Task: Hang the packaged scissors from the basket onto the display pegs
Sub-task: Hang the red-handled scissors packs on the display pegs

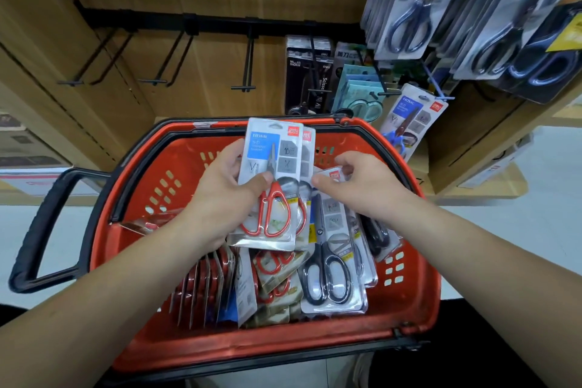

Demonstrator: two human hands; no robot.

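Observation:
A red plastic basket [220, 346] sits below me, filled with several packaged scissors. My left hand [226, 198] grips a small stack of red-handled scissors packs [271, 167], held upright above the basket. My right hand [362, 186] hovers just right of that stack, its fingers pinching the top of another pack [333, 174] that lies in the basket. A black-handled scissors pack [330, 274] lies flat in the basket under my right wrist. Three bare black display pegs [242, 72] stick out from a rail on the cardboard back wall above the basket.
Packs of scissors hang on pegs at the right: black boxes [307, 72], teal packs [362, 88], a blue-handled pack [409, 120] and large dark scissors [472, 9] at the top right. The basket's black handle [41, 224] juts out left. Pale floor shows on both sides.

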